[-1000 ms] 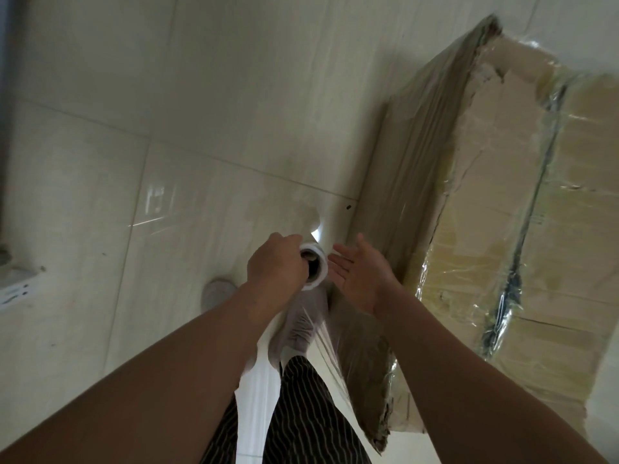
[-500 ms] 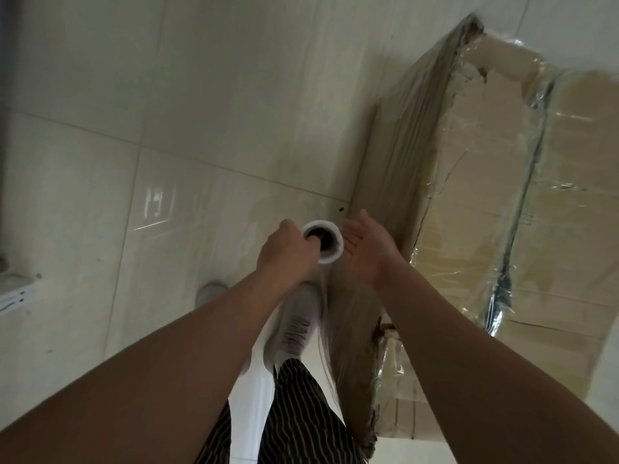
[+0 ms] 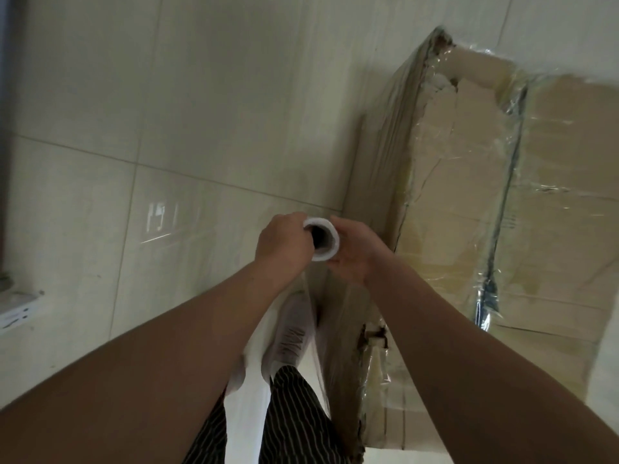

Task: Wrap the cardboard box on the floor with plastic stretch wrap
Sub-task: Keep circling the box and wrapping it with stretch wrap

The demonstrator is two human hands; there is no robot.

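The cardboard box (image 3: 549,209) lies on the tiled floor (image 3: 167,112) along the right side of the frame, running from the upper right down toward the lower middle. It is already covered in glossy, wrinkled plastic film, and its cardboard is torn at the top corner and again at a ragged spot near the lower middle.

Both bare forearms reach in from the bottom corners and meet just left of the box, in the middle of the frame. There the two hands hold the stretch wrap roll (image 3: 322,238), seen end-on as a white ring with a dark hollow core. The left hand (image 3: 284,244) is closed around the roll's left side, knuckles toward the camera, fingers curled over the rim. The right hand (image 3: 355,251) cups the right side, palm turned inward, fingers wrapped against the roll and the thumb underneath.

A sheet of clear film (image 3: 330,316) hangs down from the roll between the wrists, toward the box's near side.

Below the hands, through and beside the film, a white shoe (image 3: 290,336) stands on the floor close to the box's edge, with a striped trouser leg (image 3: 294,416) above it at the bottom of the frame. A white wall socket (image 3: 18,311) shows at the left edge.
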